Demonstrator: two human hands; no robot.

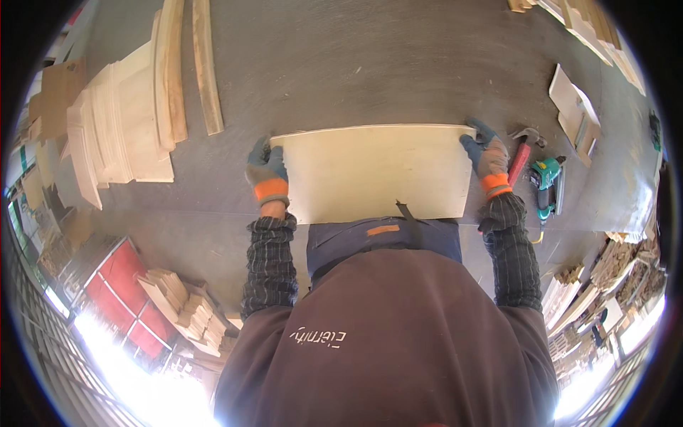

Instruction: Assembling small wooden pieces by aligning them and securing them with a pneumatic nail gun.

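Observation:
A pale plywood board [377, 171] is held in front of my waist, its long far edge slightly bowed in the view. My left hand [267, 169], in a grey-blue work glove with an orange cuff, grips its left end near the far corner. At the opposite end my right hand [489, 156], gloved alike, is closed on the far right corner. Just right of that hand lies a claw hammer [520, 160] with a red handle. Beside the hammer rests a green and black nail gun [546, 186] with a yellow hose or cord.
Large plywood sheets [124, 121] are stacked on the dark table [341, 71] at left, near long wooden strips [206, 67]. Small panels [573, 110] lie at the far right. Wood pieces fill the lower left, by a red panel [128, 299], and the lower right [569, 295].

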